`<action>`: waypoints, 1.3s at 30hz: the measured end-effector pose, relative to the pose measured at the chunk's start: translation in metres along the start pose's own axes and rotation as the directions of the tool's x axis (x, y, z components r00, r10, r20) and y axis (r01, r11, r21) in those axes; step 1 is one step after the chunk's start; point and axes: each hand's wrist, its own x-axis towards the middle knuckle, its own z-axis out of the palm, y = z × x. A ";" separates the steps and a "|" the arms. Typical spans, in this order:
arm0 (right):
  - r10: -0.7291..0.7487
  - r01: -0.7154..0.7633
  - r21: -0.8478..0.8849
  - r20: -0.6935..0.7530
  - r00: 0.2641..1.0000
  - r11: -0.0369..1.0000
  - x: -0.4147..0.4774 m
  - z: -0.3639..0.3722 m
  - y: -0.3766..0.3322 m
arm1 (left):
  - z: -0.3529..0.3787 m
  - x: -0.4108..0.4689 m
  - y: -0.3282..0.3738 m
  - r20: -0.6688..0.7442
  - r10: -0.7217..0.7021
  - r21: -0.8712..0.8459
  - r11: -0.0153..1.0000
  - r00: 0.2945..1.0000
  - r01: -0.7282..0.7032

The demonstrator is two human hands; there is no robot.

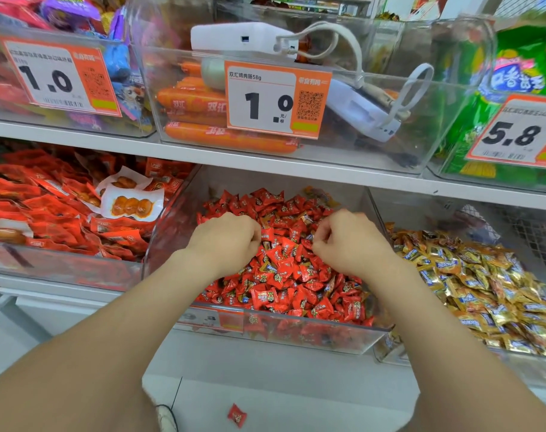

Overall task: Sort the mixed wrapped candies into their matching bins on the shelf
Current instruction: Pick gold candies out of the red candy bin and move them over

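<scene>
A clear bin (299, 327) on the lower shelf holds a heap of red wrapped candies (284, 275), with a few gold-brown wrappers (306, 218) mixed in. Both my hands are inside this bin, on top of the heap. My left hand (225, 241) lies knuckles up, its fingers curled down into the candies. My right hand (349, 241) is just beside it, fingers and thumb curled toward the pile. What either hand holds is hidden. The bin to the right is full of gold wrapped candies (483, 275).
Red snack packs (47, 207) fill the left bin. The upper shelf carries orange sausages (200, 102), a white power bank (243, 37) with cable, price tags (275, 98) and green bags (515, 76). One red candy (237, 415) lies on the floor near a shoe (167, 419).
</scene>
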 end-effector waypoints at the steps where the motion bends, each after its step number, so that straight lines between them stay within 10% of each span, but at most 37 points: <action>1: -0.027 0.028 -0.028 0.036 0.999 0.999 -0.002 0.000 -0.001 | 0.000 0.000 0.001 0.005 -0.011 0.032 0.999 1.000 0.011; 10: -0.148 0.146 0.046 0.056 0.987 0.988 -0.001 0.008 -0.011 | 0.007 0.004 0.001 -0.026 -0.020 0.110 0.994 0.999 0.022; 16: -0.322 0.314 0.109 0.059 0.945 0.943 -0.005 0.024 -0.034 | 0.001 0.007 0.003 -0.045 -0.100 -0.125 0.988 0.994 0.094; 27: -0.170 0.190 -0.121 0.160 0.972 0.974 -0.001 0.042 -0.046 | 0.006 0.012 -0.001 -0.044 -0.098 -0.239 0.967 0.994 0.085; 39: 0.066 -0.049 0.150 -0.107 0.992 0.987 0.002 0.013 -0.023 | 0.010 0.015 -0.007 0.036 0.198 -0.047 0.979 0.980 -0.196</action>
